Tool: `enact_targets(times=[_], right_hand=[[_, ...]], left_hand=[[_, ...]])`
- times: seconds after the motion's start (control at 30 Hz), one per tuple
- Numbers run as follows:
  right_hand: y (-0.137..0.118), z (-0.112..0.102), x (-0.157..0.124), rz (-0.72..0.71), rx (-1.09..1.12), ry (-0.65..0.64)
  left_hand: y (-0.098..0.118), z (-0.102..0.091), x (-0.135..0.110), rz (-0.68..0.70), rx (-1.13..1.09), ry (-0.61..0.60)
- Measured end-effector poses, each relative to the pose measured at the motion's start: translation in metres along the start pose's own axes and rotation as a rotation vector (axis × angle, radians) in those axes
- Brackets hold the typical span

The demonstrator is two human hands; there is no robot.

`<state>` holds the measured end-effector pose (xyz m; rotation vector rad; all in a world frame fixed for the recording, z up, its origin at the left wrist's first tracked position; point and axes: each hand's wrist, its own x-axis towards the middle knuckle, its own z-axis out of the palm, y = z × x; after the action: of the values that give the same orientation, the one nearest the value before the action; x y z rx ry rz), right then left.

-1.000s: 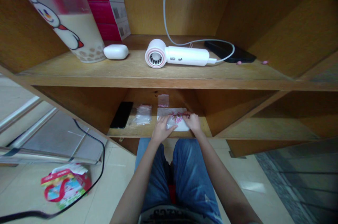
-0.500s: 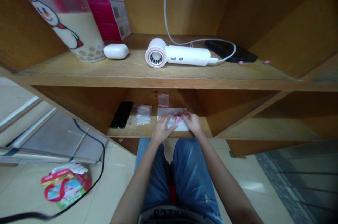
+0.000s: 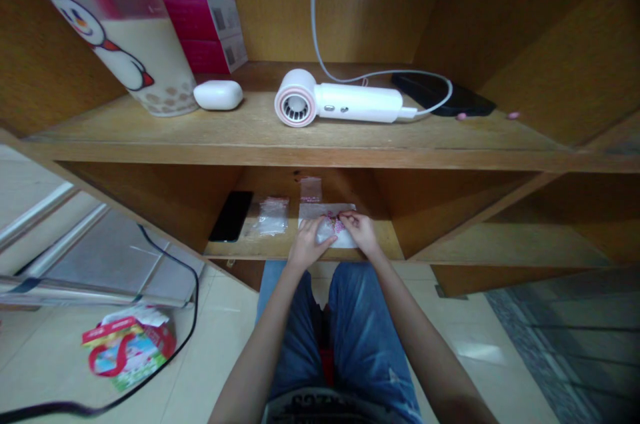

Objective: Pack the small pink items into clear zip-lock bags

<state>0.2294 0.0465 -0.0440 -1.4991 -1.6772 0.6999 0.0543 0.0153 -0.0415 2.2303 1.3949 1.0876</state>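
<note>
On the lower shelf a white sheet (image 3: 352, 207) lies under both my hands. A small cluster of pink beads or trinkets (image 3: 339, 225) rests on it, with darker bits at its upper edge. My left hand (image 3: 306, 245) is at the sheet's left side, thumb stretched towards the cluster and apart from the curved fingers; a whitish, see-through patch shows between them. At the cluster's upper right, my right hand (image 3: 362, 232) has thumb and fingertips pinched together. Whatever is in that pinch is too small to make out.
Left of the sheet lie clear plastic bags (image 3: 273, 216) and a black phone (image 3: 231, 216); a small clear bag (image 3: 311, 189) lies behind it. The upper shelf (image 3: 350, 156) overhangs, carrying a white hair dryer (image 3: 360, 103), white case (image 3: 219, 95), drink cup (image 3: 165, 71) and pink boxes (image 3: 200, 17).
My right fingertips have shifted slightly left and drawn closer together by the cluster. My left hand stays nearly where it was. The camera view has moved a little.
</note>
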Motion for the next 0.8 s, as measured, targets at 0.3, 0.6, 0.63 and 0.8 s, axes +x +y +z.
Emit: enact_targets(times=[0.3,0.6,0.63,0.8], right_hand=[[-0.005,-0.026,-0.004,0.074,-0.435,-0.06],[-0.003,-0.023,-0.004,0.093,-0.48,-0.067],[-0.003,-0.023,-0.004,0.094,-0.475,-0.071],[-0.003,-0.023,-0.003,0.108,-0.48,-0.084]], left_hand=[[0.001,-0.001,0.0,-0.023,-0.008,-0.002],[0.0,0.0,0.0,-0.034,-0.006,-0.01],[0.0,0.0,0.0,-0.033,-0.006,-0.008],[0.001,0.0,0.0,-0.021,-0.011,-0.003]])
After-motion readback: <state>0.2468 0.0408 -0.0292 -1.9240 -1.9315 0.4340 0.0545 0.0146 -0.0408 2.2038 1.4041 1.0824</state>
